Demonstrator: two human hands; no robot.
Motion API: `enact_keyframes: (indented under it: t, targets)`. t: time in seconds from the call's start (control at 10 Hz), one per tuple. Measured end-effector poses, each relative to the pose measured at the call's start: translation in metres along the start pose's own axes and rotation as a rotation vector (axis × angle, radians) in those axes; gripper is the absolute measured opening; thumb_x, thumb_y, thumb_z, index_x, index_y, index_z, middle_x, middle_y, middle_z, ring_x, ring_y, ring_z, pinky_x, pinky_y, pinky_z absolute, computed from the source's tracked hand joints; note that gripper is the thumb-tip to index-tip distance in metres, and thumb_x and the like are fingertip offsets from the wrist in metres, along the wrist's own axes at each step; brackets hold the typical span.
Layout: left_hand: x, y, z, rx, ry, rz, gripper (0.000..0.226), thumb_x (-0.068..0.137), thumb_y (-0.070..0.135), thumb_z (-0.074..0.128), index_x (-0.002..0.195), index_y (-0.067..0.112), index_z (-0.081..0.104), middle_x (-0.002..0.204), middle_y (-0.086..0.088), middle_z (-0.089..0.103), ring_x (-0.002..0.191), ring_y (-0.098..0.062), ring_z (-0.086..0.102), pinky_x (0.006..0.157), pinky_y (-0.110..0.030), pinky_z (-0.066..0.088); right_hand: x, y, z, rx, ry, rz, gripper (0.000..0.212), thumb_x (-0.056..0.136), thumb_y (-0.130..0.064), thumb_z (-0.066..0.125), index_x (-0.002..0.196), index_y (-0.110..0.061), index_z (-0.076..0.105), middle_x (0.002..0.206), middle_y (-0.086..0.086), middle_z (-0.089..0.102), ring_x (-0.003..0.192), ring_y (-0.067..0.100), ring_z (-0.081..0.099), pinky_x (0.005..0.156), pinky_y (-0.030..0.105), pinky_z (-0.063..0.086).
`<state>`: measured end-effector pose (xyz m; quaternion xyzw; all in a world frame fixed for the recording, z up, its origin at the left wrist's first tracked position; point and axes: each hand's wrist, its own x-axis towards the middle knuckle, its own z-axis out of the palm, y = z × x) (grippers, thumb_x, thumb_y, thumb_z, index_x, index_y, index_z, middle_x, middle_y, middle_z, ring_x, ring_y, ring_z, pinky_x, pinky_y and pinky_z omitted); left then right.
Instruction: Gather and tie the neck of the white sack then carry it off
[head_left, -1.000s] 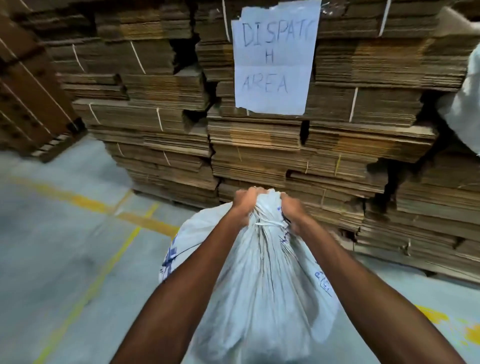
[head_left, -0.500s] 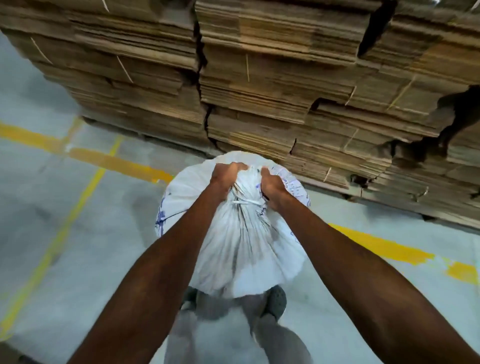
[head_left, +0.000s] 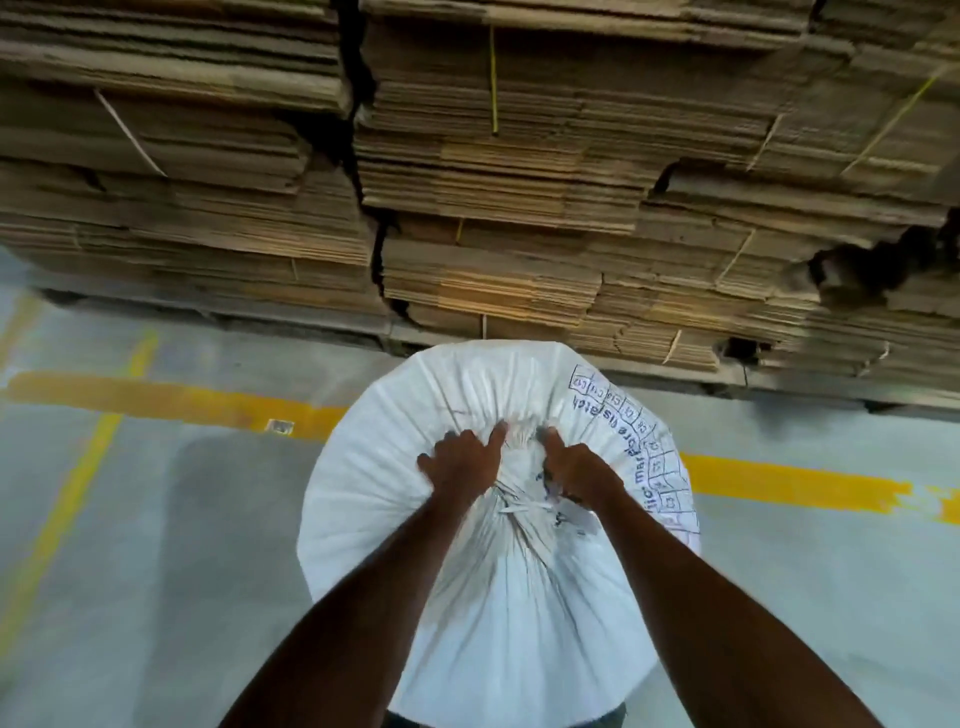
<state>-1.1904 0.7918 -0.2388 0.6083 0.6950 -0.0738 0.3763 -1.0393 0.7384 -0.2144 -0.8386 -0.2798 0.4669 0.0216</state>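
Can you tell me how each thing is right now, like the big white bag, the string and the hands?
white sack: full, neck gathered shut.
tie: wrapped round the neck, below the hands.
left hand: closed on the neck.
right hand: closed on the neck.
flattened cardboard stacks: strapped in bundles, piled behind the sack.
floor: marked with yellow lines.

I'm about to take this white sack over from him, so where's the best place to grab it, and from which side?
Probably the gathered neck of the white sack, just above the white tie, coming from above. The pleats converge there into a narrow bunch a fist can close around, while the body bulges round and smooth. The left hand and right hand already clasp that bunch from opposite sides.
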Motion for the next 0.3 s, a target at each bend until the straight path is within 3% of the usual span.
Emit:
enact_keyframes:
  t: [0.1,0.2,0.3]
  targets:
    - [-0.01,-0.002,-0.013,0.127,0.127,0.094,0.076,0.093,0.077,0.027,0.138,0.02,0.05,0.142,-0.012,0.054,0.133,-0.034,0.046,0.11,-0.055,0.029,-0.029,-0.009,-0.005,-0.068,0.229,0.085,0.084,0.095,-0.077,0.029,0.144,-0.01,0.044,0.141,0.024,0.056,0.133,0.042,0.053,0.109,0.053,0.04]
    - [-0.022,0.027,-0.072,0.14,0.097,0.171,0.071,0.098,0.068,0.032,0.149,0.021,0.04,0.154,-0.013,0.042,0.14,-0.035,0.038,0.114,-0.054,0.027,-0.063,-0.034,-0.038,-0.145,0.296,0.028,0.084,0.097,-0.076,0.024,0.145,-0.01,0.041,0.143,0.023,0.053,0.133,0.043,0.051,0.109,0.054,0.04]
    - [-0.035,0.058,-0.128,0.041,0.068,0.355,0.062,0.101,0.059,0.038,0.151,0.023,0.041,0.155,-0.013,0.043,0.14,-0.036,0.042,0.114,-0.05,0.035,-0.112,-0.063,-0.096,-0.191,0.346,-0.041,0.079,0.1,-0.071,0.019,0.144,-0.014,0.049,0.145,0.018,0.056,0.134,0.038,0.054,0.111,0.054,0.042]
